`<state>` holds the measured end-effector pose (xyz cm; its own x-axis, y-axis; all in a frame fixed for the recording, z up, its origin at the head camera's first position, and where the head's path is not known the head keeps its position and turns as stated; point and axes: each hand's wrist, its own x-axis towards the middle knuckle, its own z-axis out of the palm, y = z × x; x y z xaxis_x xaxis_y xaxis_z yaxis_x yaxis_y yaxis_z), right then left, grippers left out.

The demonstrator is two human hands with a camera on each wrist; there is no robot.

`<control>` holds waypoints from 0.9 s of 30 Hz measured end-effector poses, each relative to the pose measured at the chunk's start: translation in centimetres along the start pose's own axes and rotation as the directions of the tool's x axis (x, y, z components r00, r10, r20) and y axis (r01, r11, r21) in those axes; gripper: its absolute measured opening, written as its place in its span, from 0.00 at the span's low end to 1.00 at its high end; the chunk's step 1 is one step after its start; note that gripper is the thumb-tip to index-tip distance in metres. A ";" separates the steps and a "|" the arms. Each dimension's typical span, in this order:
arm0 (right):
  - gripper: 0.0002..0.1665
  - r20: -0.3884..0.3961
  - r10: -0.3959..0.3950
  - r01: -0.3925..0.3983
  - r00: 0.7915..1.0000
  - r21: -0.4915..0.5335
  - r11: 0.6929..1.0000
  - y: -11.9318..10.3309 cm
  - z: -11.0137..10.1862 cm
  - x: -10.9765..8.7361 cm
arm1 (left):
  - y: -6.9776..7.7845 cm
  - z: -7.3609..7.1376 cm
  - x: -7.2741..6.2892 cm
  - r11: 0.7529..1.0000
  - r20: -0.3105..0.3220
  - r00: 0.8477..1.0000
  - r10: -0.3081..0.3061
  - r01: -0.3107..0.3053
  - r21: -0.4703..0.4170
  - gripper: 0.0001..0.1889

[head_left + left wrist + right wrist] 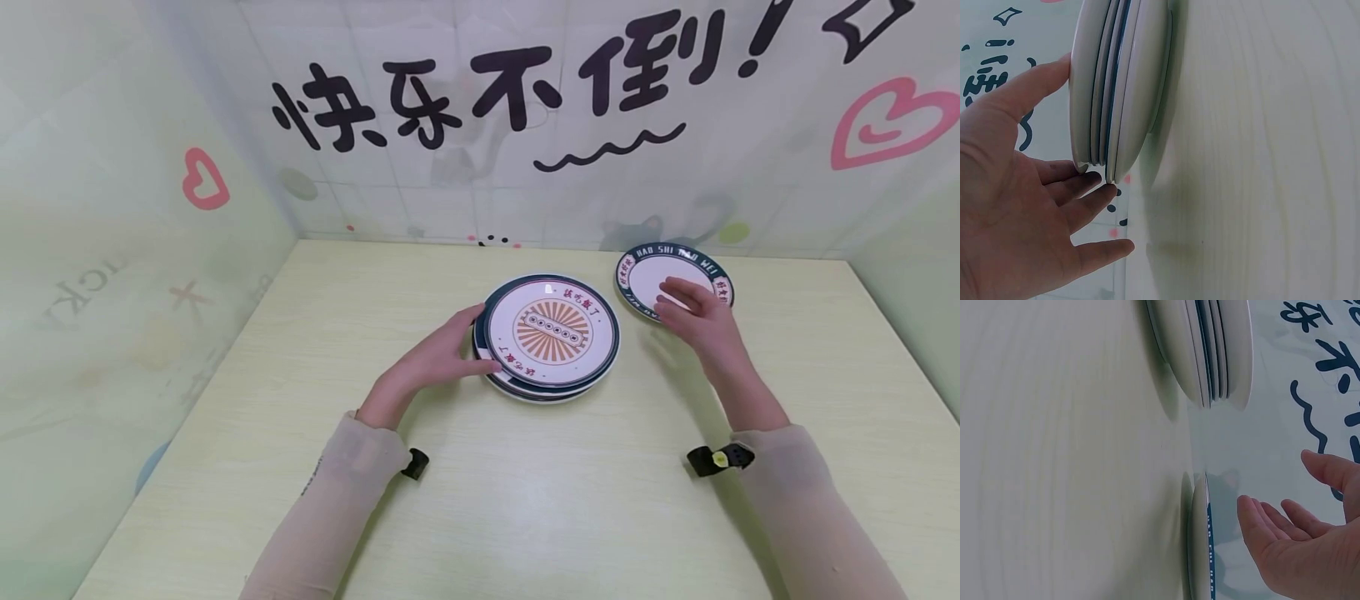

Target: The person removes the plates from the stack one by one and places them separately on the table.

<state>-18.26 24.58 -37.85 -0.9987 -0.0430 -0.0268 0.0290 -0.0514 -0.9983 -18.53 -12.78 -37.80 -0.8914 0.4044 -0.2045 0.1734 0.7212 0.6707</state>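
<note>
Several plates form a stack (555, 371) at the middle of the table; the top plate is white with a dark rim, red characters and an orange sunburst. My left hand (438, 354) is at the stack's left side, fingers spread and fairly straight. In the left wrist view, thumb and fingertips meet the plates' rims (1094, 94). Farther back on the right lies a single white plate (651, 273) with a dark lettered border. Above its right part hovers my right hand (697, 317), fingers loosely bent and holding nothing; the right wrist view shows a gap between fingertips and plate.
The pale wood-grain table (540, 500) is enclosed by a printed back wall (450, 200) and side walls. The single plate lies near the table's back edge, to the right of the stack. A dark band sits at each sleeve cuff.
</note>
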 end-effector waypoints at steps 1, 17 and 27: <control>0.38 0.003 0.003 -0.003 1.000 -0.003 1.000 0.0 0.1 0.0 | 0.0 0.0 0.0 1.000 0.000 1.000 0.000 0.000 0.001 0.53; 0.37 0.029 0.023 -0.020 0.999 -0.120 0.993 0.6 1.8 0.0 | 0.0 0.0 0.0 1.000 -0.002 1.000 -0.011 0.011 0.005 0.53; 0.37 0.042 0.077 -0.067 0.996 -0.213 0.975 0.5 2.9 0.1 | -0.1 0.0 0.1 1.000 -0.003 1.000 -0.011 0.011 0.002 0.53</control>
<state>-18.27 21.68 -38.21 -0.9909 -0.0885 -0.1015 0.0859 0.1652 -0.9825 -18.64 -12.78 -37.91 -0.8944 0.3949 -0.2100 0.1644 0.7269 0.6667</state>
